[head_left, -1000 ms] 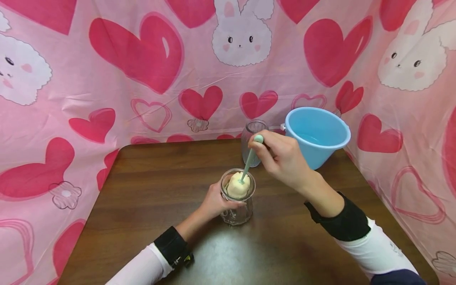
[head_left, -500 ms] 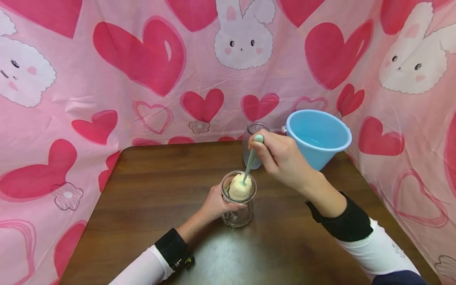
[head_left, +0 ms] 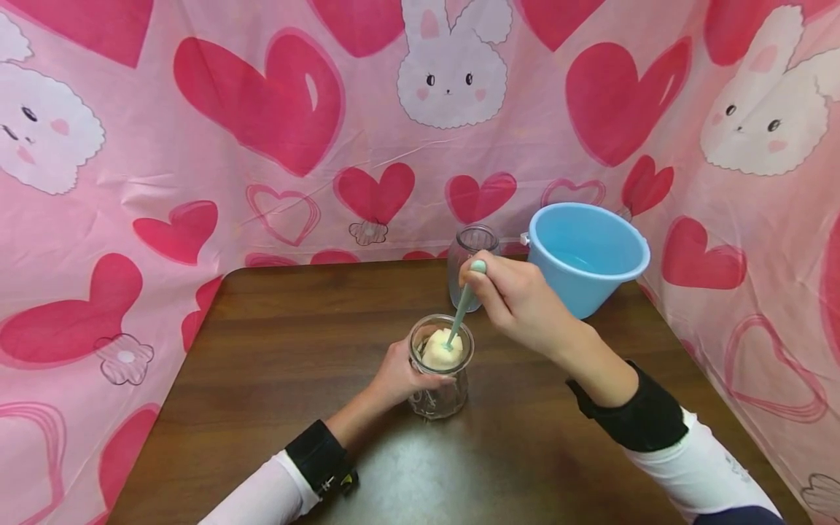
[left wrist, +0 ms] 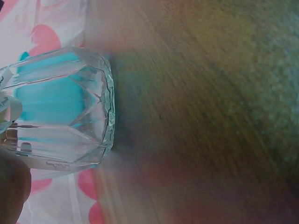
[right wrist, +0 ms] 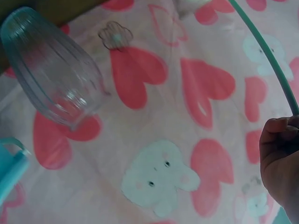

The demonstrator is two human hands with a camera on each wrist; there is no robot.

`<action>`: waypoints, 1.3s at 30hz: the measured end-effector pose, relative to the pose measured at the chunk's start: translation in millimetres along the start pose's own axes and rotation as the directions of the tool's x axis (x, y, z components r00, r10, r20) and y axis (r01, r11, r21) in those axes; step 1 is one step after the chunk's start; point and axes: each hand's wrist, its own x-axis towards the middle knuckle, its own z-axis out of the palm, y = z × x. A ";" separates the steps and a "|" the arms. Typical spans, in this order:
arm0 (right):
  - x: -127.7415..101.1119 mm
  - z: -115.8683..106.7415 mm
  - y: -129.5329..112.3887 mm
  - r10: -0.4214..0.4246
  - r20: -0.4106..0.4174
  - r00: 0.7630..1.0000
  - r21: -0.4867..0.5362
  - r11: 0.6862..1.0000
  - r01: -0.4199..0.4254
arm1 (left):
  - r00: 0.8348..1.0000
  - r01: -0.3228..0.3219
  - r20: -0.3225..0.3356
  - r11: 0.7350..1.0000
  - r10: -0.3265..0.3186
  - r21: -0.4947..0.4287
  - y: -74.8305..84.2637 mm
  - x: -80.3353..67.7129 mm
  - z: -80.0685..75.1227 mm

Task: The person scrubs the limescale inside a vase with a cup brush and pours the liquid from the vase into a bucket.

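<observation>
My left hand (head_left: 397, 373) grips a clear glass jar (head_left: 438, 402) just below its rim, and the jar stands upright on the table. A pale yellow sponge head (head_left: 440, 351) of a bottle brush sits in the jar's mouth, partly inside. My right hand (head_left: 525, 300) holds the brush's light green handle (head_left: 462, 312) near its top end, tilted to the right. In the left wrist view, the faceted lower part of the jar (left wrist: 93, 107) shows no sponge in it. The right wrist view has the thin handle (right wrist: 268, 51) running up from my fingers.
Behind my right hand stands a second clear glass jar (head_left: 457, 277). A light blue bucket (head_left: 577, 288) is to its right, at the back right. The brown wooden table (head_left: 282, 335) meets a pink heart-patterned cloth (head_left: 367, 138) at its back and right.
The sponge head has sunk a little deeper into the jar. My right hand has moved slightly down with the handle, while my left hand keeps its grip on the jar.
</observation>
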 end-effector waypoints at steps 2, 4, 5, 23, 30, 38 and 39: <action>5.1 -6.8 -3.7 -0.017 -0.039 0.999 -0.023 1.000 0.016 | 1.000 -0.008 -0.004 1.000 0.008 0.006 -1.1 0.3 0.1; 9.4 -12.7 -6.8 -0.027 -0.074 0.997 -0.038 0.999 0.024 | 1.000 -0.020 -0.007 1.000 0.020 0.003 -2.1 1.0 0.3; 10.8 -14.6 -8.1 -0.026 -0.084 0.996 -0.042 0.999 0.022 | 1.000 -0.021 -0.010 1.000 0.021 0.002 -2.3 1.1 0.5; 12.3 3.9 -6.9 -0.044 0.013 0.999 -0.012 0.999 0.044 | 1.000 -0.002 -0.007 1.000 0.002 0.000 -1.4 -0.9 2.2; 15.2 12.4 -10.7 -0.093 -0.014 0.996 0.000 0.996 0.093 | 0.999 -0.028 -0.015 1.000 0.028 -0.002 -1.0 -0.3 1.1; 7.0 30.2 -7.0 -0.088 0.080 0.993 0.032 0.996 0.085 | 1.000 0.015 0.015 1.000 -0.015 -0.016 -1.1 1.0 -0.7; 8.3 28.3 -7.7 -0.085 0.071 0.994 0.027 0.996 0.083 | 1.000 0.016 0.018 1.000 -0.015 -0.013 -0.8 1.5 -1.0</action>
